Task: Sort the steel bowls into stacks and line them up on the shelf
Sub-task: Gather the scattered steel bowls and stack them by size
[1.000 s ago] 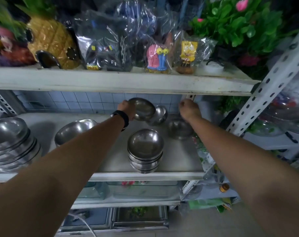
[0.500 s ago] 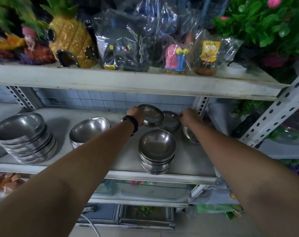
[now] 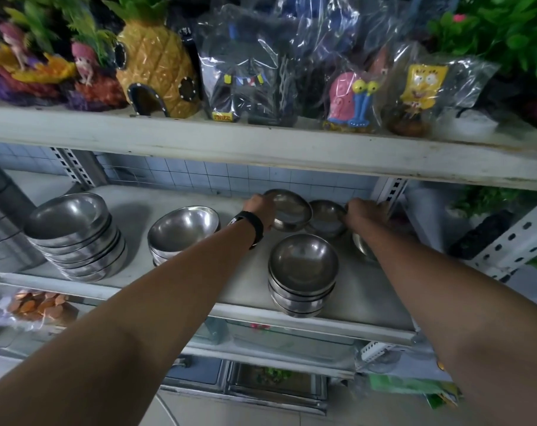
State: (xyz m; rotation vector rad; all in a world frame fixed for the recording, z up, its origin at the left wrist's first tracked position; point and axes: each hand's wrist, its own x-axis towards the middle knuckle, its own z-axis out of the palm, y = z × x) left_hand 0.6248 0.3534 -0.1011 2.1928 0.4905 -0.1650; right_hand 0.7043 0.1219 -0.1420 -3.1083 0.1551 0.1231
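Note:
On the middle white shelf [image 3: 199,290] stand steel bowls. My left hand [image 3: 259,209], with a black wristband, grips a small steel bowl [image 3: 291,209] tilted at the shelf's back. Beside it sits a second small bowl [image 3: 327,218], and my right hand [image 3: 365,213] holds its right rim. A further bowl [image 3: 364,245] lies partly hidden under my right forearm. In front stands a stack of small bowls [image 3: 302,273]. Left of my arm is a stack of medium bowls [image 3: 181,230], and a tall stack of large bowls [image 3: 76,235] stands further left.
The upper shelf [image 3: 261,149] hangs low over my hands and carries wrapped figurines and a pineapple house [image 3: 156,59]. A perforated metal upright [image 3: 390,192] stands just right of my right hand. A grey cylinder [image 3: 2,222] stands far left. Glass tanks sit below.
The view has shifted so the shelf sits further right. My left hand has lowered its tilted bowl slightly, and my right hand has moved left from the far bowl onto the second small bowl.

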